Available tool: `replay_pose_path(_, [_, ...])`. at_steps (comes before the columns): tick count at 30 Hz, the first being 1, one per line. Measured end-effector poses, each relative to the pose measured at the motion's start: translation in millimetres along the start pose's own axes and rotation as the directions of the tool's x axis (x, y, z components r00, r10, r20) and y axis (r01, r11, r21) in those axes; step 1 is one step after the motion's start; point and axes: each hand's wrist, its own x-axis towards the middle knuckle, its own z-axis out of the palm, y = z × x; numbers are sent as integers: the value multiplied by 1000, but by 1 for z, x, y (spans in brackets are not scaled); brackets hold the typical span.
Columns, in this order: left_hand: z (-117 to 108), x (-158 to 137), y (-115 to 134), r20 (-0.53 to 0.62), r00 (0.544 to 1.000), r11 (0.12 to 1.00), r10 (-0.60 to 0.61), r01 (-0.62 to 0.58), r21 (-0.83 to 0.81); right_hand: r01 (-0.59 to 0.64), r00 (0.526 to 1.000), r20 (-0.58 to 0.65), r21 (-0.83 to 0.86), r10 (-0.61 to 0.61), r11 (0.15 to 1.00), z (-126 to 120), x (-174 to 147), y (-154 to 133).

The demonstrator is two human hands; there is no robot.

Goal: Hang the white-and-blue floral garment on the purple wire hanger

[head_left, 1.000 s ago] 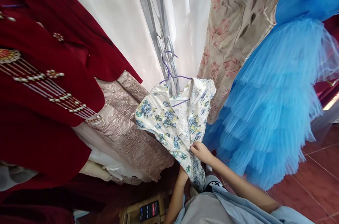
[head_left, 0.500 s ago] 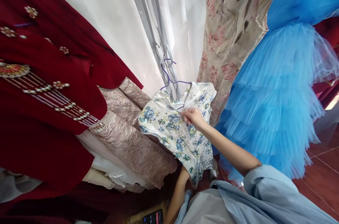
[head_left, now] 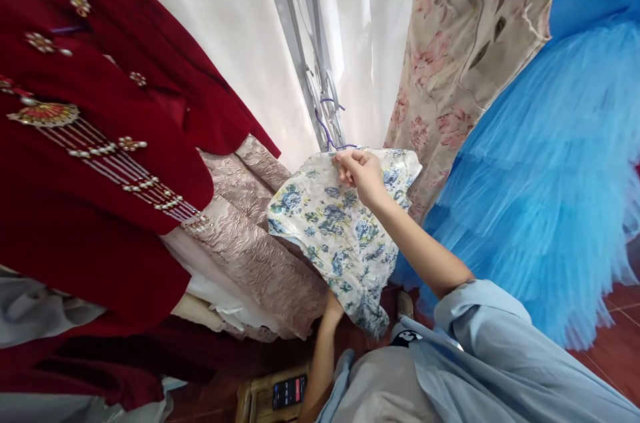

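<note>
A white blouse point(head_left: 345, 230) with blue and green flowers hangs in front of me on a purple hanger point(head_left: 327, 136). At its upper edge, near the neckline, my right hand point(head_left: 361, 173) pinches the cloth between thumb and fingers. My left forearm point(head_left: 327, 323) reaches up from below and passes behind the blouse's lower part. The cloth hides my left hand, so its fingers cannot be seen. The blouse's front now lies fairly flat, with its hem bunched at the bottom.
Left hangs a dark red velvet garment point(head_left: 125, 196) with beaded trim, beside a pink brocade garment point(head_left: 250, 243). On the right are a beige floral dress point(head_left: 435, 76) and a blue tulle dress point(head_left: 530, 176). A phone point(head_left: 289, 393) rests on a wooden stool point(head_left: 250, 403) below.
My right hand has risen from the blouse's middle to its top edge, drawing cloth up over the open neckline. My view has shifted slightly, and more of the stool shows.
</note>
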Motion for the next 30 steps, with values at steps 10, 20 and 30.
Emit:
replay_pose_path(10, [-157, 99, 172, -377, 607, 712, 699, -541, 448, 3, 1000, 17, -56, -2, 998, -15, -29, 13])
replay_pose_path(20, [-119, 150, 241, -80, 622, 567, 779, -644, 514, 34, 998, 63, -156, -25, 987, -19, -11, 8])
replay_pose_path(30, [-165, 151, 238, -466, 549, 720, 694, -524, 454, -195, 977, -26, -516, 213, 834, -60, -98, 144])
